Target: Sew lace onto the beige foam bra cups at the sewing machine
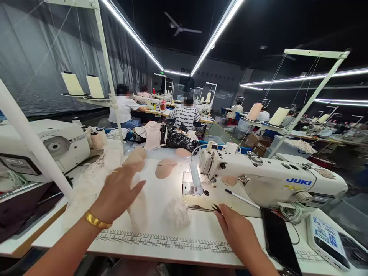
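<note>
My left hand [120, 188], with a gold bracelet, reaches over the left of the sewing table. Its thumb is spread away from the fingers, which are blurred beside a beige, rounded shape [136, 159]; I cannot tell whether they touch it. A beige fabric cup [166, 168] lies on the table to the right of this hand. My right hand [237, 230] is closed around dark thread snips [215, 207], their two points showing at the machine bed's front edge. Sheer pale fabric [179, 212] lies between the hands, and a lit needle area [194, 186] stands behind it.
A white JUKI sewing machine [273, 180] fills the right side. A white pen [243, 198], a black phone [278, 241] and a white device [327, 241] lie near my right hand. Pale lace [86, 188] is heaped at left. Co-workers sit ahead.
</note>
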Demonstrator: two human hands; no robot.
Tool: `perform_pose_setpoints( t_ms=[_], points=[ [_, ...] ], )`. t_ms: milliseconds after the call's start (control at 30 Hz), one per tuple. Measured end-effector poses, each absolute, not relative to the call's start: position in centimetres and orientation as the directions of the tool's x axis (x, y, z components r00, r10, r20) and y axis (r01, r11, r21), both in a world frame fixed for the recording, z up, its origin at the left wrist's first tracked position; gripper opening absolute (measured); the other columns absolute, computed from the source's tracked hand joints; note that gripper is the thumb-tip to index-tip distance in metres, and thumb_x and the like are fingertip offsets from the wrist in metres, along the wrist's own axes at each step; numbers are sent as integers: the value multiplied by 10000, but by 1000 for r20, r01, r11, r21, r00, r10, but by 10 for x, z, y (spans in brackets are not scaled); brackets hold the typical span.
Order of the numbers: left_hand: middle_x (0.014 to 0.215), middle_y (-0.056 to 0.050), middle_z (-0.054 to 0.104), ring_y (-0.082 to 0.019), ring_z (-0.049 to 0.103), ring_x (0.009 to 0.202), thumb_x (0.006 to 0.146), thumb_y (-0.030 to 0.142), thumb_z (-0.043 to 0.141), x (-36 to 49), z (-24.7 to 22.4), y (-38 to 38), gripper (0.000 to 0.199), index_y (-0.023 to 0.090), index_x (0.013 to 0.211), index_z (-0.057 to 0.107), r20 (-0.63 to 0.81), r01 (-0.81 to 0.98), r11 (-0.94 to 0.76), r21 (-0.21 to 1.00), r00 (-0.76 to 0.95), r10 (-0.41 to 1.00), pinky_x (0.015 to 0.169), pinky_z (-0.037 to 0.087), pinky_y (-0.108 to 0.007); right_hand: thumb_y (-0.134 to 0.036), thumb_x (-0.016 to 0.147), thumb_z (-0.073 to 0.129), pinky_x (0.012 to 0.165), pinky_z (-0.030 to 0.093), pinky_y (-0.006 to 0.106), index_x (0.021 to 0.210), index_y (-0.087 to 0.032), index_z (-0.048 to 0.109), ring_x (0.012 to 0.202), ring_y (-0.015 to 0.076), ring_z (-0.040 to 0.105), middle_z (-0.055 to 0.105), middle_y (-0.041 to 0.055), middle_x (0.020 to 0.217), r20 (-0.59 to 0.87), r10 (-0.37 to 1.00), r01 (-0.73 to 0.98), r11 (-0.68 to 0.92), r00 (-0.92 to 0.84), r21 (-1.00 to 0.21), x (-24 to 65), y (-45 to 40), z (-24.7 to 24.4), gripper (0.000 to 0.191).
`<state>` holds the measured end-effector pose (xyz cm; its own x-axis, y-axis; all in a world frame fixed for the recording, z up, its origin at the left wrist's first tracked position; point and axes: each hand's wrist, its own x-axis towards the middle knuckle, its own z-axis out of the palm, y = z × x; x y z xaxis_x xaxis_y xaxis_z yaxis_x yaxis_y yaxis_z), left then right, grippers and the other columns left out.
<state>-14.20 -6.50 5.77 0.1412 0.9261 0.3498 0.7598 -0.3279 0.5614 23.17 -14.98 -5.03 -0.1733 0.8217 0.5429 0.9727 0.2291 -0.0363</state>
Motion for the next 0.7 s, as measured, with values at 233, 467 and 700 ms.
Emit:
perform_pose_setpoints(
  t_ms=[233, 467, 700],
  points=[
    [916, -69, 713, -266, 626, 854, 955, 654, 445, -101, 27, -88, 502, 212, 874, 668, 146, 768, -360, 530, 335, 931, 758, 460, -380, -306, 1035, 502, 801, 523, 471, 1209, -226, 637, 1024, 355, 664, 706, 157, 1165, 578, 808, 983, 176, -113, -54, 258, -143, -68, 234],
    [819, -18, 709, -209, 620, 771, 927, 328, 547, -52, 2, -80, 229, 196, 771, 650, 106, 700, -390, 599, 413, 905, 714, 437, -327, -258, 1051, 482, 918, 550, 416, 1241, -247, 611, 1068, 261, 643, 667, 94, 1149, 407, 887, 712, 428, -216, -556, 170, -151, -55, 230],
    [864, -32, 720, -217, 593, 835, 1048, 246, 515, -76, 50, -70, 261, 226, 1008, 772, 575, 542, -804, 243, 588, 570, 814, 427, -364, -398, 1048, 486, 852, 542, 349, 1164, -263, 657, 1006, 229, 658, 672, 68, 1131, 232, 967, 561, 252, -108, -788, 171, -150, -43, 247]
  ],
)
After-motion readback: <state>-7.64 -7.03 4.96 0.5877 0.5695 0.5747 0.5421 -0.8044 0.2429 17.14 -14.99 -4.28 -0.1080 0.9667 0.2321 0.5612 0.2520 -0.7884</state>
